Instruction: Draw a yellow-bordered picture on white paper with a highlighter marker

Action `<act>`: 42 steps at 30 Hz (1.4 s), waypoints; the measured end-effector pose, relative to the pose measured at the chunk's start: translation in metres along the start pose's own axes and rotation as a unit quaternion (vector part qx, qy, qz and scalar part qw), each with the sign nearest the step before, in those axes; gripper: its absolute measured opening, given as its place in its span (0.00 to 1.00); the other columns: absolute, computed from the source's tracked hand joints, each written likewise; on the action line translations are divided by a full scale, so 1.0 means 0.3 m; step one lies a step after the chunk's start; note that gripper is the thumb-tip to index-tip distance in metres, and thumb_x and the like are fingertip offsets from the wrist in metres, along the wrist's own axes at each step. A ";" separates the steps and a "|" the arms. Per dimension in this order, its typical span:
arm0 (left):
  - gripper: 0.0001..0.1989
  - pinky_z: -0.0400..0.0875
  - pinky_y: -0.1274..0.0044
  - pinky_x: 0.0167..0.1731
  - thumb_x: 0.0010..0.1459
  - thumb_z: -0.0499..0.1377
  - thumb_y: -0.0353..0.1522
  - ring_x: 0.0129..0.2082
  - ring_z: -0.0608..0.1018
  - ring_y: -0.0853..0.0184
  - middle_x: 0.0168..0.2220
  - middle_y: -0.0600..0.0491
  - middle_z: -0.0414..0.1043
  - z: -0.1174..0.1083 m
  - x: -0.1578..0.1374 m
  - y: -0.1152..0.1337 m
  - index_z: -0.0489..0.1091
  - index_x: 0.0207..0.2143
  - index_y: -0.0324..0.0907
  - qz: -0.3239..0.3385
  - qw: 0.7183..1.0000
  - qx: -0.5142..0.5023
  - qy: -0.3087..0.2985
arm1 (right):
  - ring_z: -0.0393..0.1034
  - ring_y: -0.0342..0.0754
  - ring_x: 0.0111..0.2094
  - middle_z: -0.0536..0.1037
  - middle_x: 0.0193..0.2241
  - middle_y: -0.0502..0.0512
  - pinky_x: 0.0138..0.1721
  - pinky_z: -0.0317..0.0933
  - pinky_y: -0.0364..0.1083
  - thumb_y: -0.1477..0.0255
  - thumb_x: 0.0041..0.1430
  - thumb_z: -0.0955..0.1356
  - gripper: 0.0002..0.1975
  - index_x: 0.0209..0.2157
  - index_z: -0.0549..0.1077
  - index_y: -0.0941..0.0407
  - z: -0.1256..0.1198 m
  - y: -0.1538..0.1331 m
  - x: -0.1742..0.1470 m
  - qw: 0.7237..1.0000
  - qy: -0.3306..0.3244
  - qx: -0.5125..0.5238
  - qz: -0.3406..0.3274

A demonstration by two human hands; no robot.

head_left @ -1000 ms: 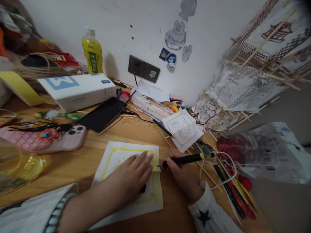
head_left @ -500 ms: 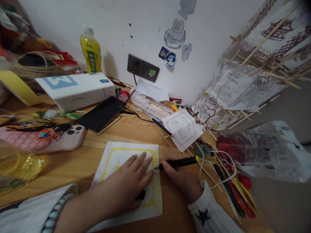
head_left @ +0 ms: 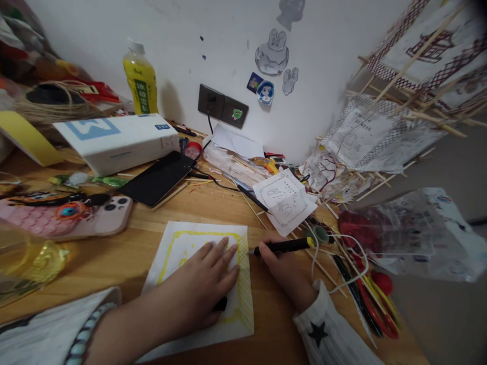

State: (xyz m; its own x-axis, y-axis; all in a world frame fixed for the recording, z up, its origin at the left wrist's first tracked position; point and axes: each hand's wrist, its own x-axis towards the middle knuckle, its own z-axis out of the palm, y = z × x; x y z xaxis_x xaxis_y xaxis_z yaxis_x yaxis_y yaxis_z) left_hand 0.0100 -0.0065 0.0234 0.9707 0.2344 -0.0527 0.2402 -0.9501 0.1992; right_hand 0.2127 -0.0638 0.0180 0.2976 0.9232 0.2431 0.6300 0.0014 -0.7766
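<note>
A sheet of white paper [head_left: 243, 327] lies on the wooden table, bearing a yellow drawn border with slanted hatching down its right side. My left hand [head_left: 205, 279] rests flat across it, fingers stretched out, covering much of the middle. Beneath that palm, near the thumb, peeks the end of a small black object [head_left: 220, 304], mostly hidden. In my right hand [head_left: 283, 268] is a black marker [head_left: 285, 247] with a yellow end. Its tip points left at the paper's upper right edge; whether it touches the paper I cannot tell.
A smaller drawn sheet [head_left: 285, 200] and thin wooden sticks lie behind my right hand. To the right are scissors [head_left: 380, 314], a plastic bag [head_left: 414, 235] and a stick-and-paper frame [head_left: 371, 132]. Leftward stand a phone [head_left: 110, 215], a white box [head_left: 122, 144] and a drink bottle [head_left: 140, 81].
My right hand and the marker have shifted slightly up and to the right, so the tip sits nearer the paper's edge. My left hand stays in place on the sheet.
</note>
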 end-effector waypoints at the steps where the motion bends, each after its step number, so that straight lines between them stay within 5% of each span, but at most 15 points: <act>1: 0.35 0.55 0.53 0.57 0.53 0.64 0.45 0.63 0.56 0.41 0.64 0.33 0.51 0.000 0.000 -0.001 0.64 0.58 0.36 0.000 1.000 0.002 0.002 | 0.61 0.46 0.21 0.66 0.17 0.46 0.25 0.58 0.44 0.68 0.51 0.63 0.09 0.19 0.64 0.52 -0.003 0.000 0.003 1.000 0.010 -0.004 0.003; 11: 0.32 0.57 0.58 0.57 0.56 0.61 0.44 0.60 0.63 0.46 0.58 0.34 0.63 -0.012 0.009 0.003 0.65 0.57 0.33 0.008 0.999 0.045 0.002 | 0.61 0.46 0.20 0.64 0.16 0.45 0.23 0.58 0.44 0.67 0.54 0.63 0.11 0.19 0.64 0.52 0.004 0.007 -0.013 0.998 0.019 0.042 0.034; 26: 0.37 0.55 0.56 0.59 0.55 0.61 0.46 0.63 0.58 0.44 0.63 0.35 0.56 0.017 0.002 -0.003 0.60 0.61 0.34 0.011 1.000 0.007 0.002 | 0.66 0.46 0.25 0.72 0.21 0.48 0.29 0.63 0.44 0.72 0.54 0.63 0.09 0.21 0.67 0.52 0.013 0.000 -0.014 0.998 -0.039 0.012 -0.046; 37: 0.36 0.56 0.55 0.58 0.55 0.62 0.44 0.63 0.57 0.43 0.63 0.35 0.56 -0.002 0.007 0.000 0.61 0.61 0.34 0.005 1.000 -0.009 -0.020 | 0.62 0.47 0.23 0.64 0.16 0.46 0.28 0.59 0.45 0.67 0.54 0.62 0.12 0.18 0.62 0.52 -0.002 0.007 0.011 0.997 0.064 -0.018 0.027; 42: 0.37 0.55 0.53 0.58 0.55 0.61 0.46 0.63 0.56 0.42 0.64 0.35 0.54 -0.001 0.010 0.001 0.60 0.61 0.36 -0.007 0.999 -0.001 -0.033 | 0.61 0.46 0.21 0.64 0.15 0.46 0.25 0.58 0.44 0.66 0.54 0.62 0.12 0.18 0.63 0.52 -0.004 0.001 0.000 0.998 0.037 0.013 0.046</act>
State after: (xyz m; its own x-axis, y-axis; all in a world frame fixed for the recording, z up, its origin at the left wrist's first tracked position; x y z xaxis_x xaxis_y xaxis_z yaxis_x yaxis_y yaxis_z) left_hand 0.0129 -0.0061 0.0235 0.9651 0.2333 -0.1190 0.2534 -0.9466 0.1992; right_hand 0.2138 -0.0643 0.0185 0.4062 0.8890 0.2112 0.5785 -0.0713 -0.8125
